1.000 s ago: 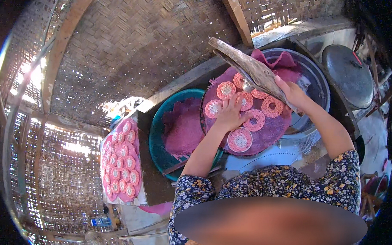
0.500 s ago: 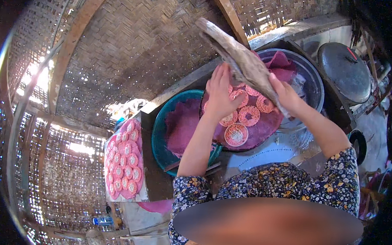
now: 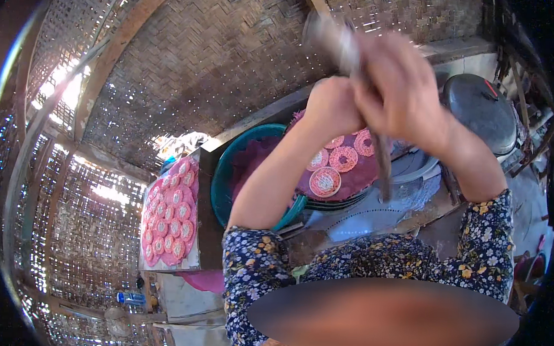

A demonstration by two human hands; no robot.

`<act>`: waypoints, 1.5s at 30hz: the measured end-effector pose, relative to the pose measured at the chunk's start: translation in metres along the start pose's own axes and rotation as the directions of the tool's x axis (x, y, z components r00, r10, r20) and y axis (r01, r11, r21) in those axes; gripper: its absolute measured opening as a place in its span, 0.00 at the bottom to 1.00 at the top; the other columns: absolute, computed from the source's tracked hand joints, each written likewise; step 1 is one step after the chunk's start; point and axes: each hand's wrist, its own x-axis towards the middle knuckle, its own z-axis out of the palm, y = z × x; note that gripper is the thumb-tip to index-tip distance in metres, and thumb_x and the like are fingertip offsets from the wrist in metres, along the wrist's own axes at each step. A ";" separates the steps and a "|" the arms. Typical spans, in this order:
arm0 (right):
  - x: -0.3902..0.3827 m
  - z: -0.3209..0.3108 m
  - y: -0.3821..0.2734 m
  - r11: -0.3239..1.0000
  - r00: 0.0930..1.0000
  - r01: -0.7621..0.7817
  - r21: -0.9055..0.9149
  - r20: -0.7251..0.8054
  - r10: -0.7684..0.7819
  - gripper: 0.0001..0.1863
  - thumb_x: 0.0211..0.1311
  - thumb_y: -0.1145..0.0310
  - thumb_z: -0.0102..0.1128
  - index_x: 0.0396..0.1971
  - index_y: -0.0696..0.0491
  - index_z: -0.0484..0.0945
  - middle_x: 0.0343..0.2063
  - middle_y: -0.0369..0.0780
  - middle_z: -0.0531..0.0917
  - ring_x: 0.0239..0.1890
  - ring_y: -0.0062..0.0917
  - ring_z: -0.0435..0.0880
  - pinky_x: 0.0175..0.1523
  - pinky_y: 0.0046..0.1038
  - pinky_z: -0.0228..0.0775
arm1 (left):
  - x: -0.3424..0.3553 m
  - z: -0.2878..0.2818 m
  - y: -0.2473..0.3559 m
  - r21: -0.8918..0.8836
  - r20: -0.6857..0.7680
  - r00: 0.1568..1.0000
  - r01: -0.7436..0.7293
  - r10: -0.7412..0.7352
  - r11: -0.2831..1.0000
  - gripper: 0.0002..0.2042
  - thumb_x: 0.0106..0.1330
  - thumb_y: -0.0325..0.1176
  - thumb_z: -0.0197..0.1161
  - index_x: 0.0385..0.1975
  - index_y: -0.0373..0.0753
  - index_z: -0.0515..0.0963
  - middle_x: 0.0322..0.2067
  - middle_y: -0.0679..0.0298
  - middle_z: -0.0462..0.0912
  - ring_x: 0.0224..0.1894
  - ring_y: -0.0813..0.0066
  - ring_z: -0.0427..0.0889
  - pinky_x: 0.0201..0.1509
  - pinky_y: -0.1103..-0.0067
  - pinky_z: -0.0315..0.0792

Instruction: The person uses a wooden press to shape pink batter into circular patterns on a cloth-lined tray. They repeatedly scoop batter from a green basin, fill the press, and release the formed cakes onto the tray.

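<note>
Where both hands are raised: the left hand and the right hand come together before a brown woven bamboo wall, higher than the discs.
Right grip: its fingers, blurred, are wrapped around a long, narrow tool of grey-brown wood; holding it near the middle probably makes it easier to balance.
Left grip: the fingers are hidden, so I cannot tell whether they are spread or pinching the tool; this hand is beside the right one, perhaps to steady or clean something there.
Wooden tool: it is tilted steeply, the upper end toward the wall, the lower end over the right part of the tray.
Pink discs: round, lacy, pink-and-white discs lie flat, side by side, on a pink-purple cloth, which perhaps keeps them from sticking to the round, dark-rimmed tray.
Teal tub: a round teal plastic tub is just left of the tray; I cannot tell if they touch.
Left side: more pink-and-white discs are packed closely, well apart from the hands, probably to save space.
</note>
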 end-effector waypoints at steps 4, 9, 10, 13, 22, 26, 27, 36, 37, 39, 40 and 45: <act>-0.007 -0.051 -0.020 0.871 0.927 0.027 0.491 0.313 -0.205 0.28 0.33 0.77 0.63 0.41 0.58 0.65 0.28 0.41 0.74 0.30 0.32 0.76 0.38 0.32 0.67 | -0.027 0.001 0.009 -0.123 0.270 0.961 -0.022 0.055 0.992 0.15 0.46 0.33 0.64 0.36 0.42 0.74 0.40 0.59 0.75 0.48 0.67 0.73 0.51 0.74 0.67; -0.027 -0.068 -0.004 0.577 0.714 -0.647 0.498 0.662 0.229 0.29 0.41 0.79 0.59 0.46 0.57 0.57 0.24 0.35 0.72 0.26 0.18 0.72 0.32 0.20 0.65 | -0.074 0.000 0.037 0.199 0.139 0.989 -0.068 0.040 0.978 0.12 0.43 0.37 0.62 0.27 0.39 0.76 0.18 0.55 0.77 0.21 0.58 0.78 0.27 0.68 0.72; -0.028 -0.073 0.003 0.518 0.676 -0.704 0.486 0.682 0.279 0.29 0.41 0.79 0.59 0.47 0.57 0.58 0.24 0.34 0.72 0.25 0.17 0.72 0.31 0.20 0.65 | -0.078 0.000 0.037 0.209 0.111 0.994 -0.042 0.019 0.977 0.13 0.42 0.38 0.63 0.25 0.38 0.76 0.18 0.56 0.77 0.22 0.58 0.78 0.28 0.68 0.73; -0.034 -0.095 0.029 0.538 0.624 -0.764 0.356 0.621 0.475 0.25 0.43 0.72 0.60 0.44 0.58 0.63 0.24 0.34 0.72 0.24 0.19 0.73 0.31 0.25 0.68 | -0.106 -0.005 0.013 0.226 -0.026 0.997 0.079 -0.075 0.971 0.14 0.42 0.41 0.65 0.25 0.39 0.76 0.18 0.58 0.77 0.22 0.61 0.78 0.28 0.71 0.73; -0.063 -0.072 0.048 0.263 0.641 -0.212 0.941 -0.070 0.765 0.12 0.60 0.64 0.43 0.43 0.50 0.63 0.32 0.40 0.68 0.40 0.31 0.67 0.49 0.34 0.60 | -0.118 0.043 -0.075 -0.713 -0.438 0.899 -0.344 -0.005 0.612 0.19 0.56 0.43 0.58 0.39 0.33 0.69 0.44 0.45 0.70 0.38 0.60 0.76 0.31 0.69 0.77; -0.056 -0.020 0.013 0.126 0.727 -0.110 0.986 -0.006 0.686 0.14 0.62 0.60 0.40 0.44 0.48 0.59 0.34 0.40 0.67 0.43 0.33 0.67 0.51 0.37 0.59 | -0.095 0.042 -0.038 -0.718 -0.642 0.742 -0.495 -0.192 0.489 0.20 0.54 0.54 0.56 0.35 0.45 0.71 0.54 0.51 0.62 0.53 0.57 0.64 0.51 0.63 0.63; -0.058 -0.010 0.008 0.100 0.739 -0.134 0.986 0.032 0.673 0.14 0.62 0.60 0.42 0.44 0.49 0.57 0.34 0.41 0.68 0.43 0.33 0.68 0.50 0.37 0.61 | -0.080 0.047 -0.034 -0.716 -0.677 0.698 -0.552 -0.232 0.427 0.20 0.53 0.57 0.56 0.34 0.48 0.72 0.57 0.53 0.59 0.57 0.57 0.61 0.56 0.62 0.60; -0.105 0.006 0.066 0.364 0.388 -0.899 0.244 0.830 0.401 0.13 0.48 0.73 0.57 0.37 0.56 0.73 0.35 0.43 0.77 0.35 0.25 0.78 0.39 0.27 0.71 | -0.260 0.026 -0.075 -0.576 -0.702 0.419 -0.809 -0.575 0.114 0.23 0.51 0.55 0.61 0.40 0.46 0.77 0.54 0.57 0.68 0.62 0.56 0.56 0.63 0.51 0.45; -0.132 0.006 0.089 0.428 0.227 -0.902 0.052 0.901 0.369 0.11 0.51 0.73 0.54 0.36 0.57 0.73 0.31 0.42 0.78 0.31 0.22 0.79 0.36 0.25 0.71 | -0.279 0.031 -0.072 -0.515 -0.732 0.252 -0.813 -0.633 0.272 0.24 0.49 0.49 0.66 0.43 0.41 0.75 0.54 0.57 0.68 0.61 0.59 0.59 0.62 0.53 0.50; -0.188 0.006 0.110 0.405 -0.253 -0.846 -0.346 0.930 0.266 0.14 0.51 0.72 0.53 0.38 0.59 0.72 0.25 0.45 0.78 0.26 0.26 0.80 0.32 0.27 0.71 | -0.299 0.031 -0.063 -0.566 -0.667 0.370 -0.816 -0.647 0.118 0.29 0.51 0.47 0.65 0.51 0.38 0.68 0.55 0.57 0.67 0.58 0.60 0.64 0.60 0.59 0.58; -0.225 0.010 0.112 0.536 -0.356 -0.749 -0.391 0.918 0.172 0.14 0.51 0.71 0.52 0.39 0.59 0.72 0.26 0.47 0.79 0.26 0.27 0.81 0.32 0.28 0.72 | -0.311 0.031 -0.060 -0.558 -0.671 0.300 -0.807 -0.678 0.195 0.29 0.52 0.47 0.64 0.51 0.39 0.67 0.55 0.57 0.66 0.58 0.59 0.64 0.60 0.59 0.59; -0.327 0.035 0.079 0.408 -0.650 -0.716 -0.567 0.755 -0.090 0.13 0.54 0.64 0.51 0.36 0.55 0.73 0.22 0.46 0.79 0.18 0.31 0.80 0.20 0.37 0.73 | -0.328 0.023 -0.053 -0.526 -0.718 0.275 -0.816 -0.639 0.240 0.28 0.53 0.47 0.63 0.52 0.41 0.67 0.55 0.57 0.67 0.57 0.61 0.66 0.60 0.61 0.61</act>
